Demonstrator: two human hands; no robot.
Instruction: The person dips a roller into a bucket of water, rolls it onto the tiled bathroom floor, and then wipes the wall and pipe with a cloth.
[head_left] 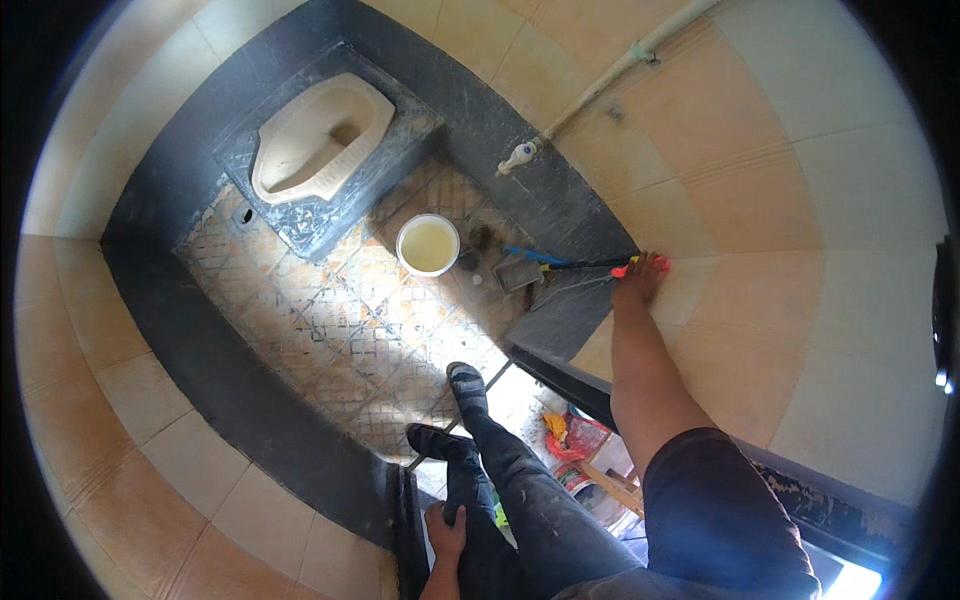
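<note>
My right hand (640, 278) reaches out to the wall corner and is closed round the red end of a long black handle (590, 264). A short yellow band shows toward the handle's lower end. Beside that end lie a blue strip (524, 254) and a grey square piece (519, 273); whether they belong to the handle I cannot tell. My left hand (447, 532) hangs beside my thigh, thumb apart from the fingers, with nothing seen in it. A white bucket (428, 245) with pale yellowish contents stands on the tiled floor to the left of the handle.
A squat toilet (325, 138) sits on a dark raised step at the back left. A tap (518, 157) sticks out from the right wall below a pipe (600, 82). A floor drain (243, 215) lies near the left wall. Red bags (580, 438) and a tub are beyond the threshold.
</note>
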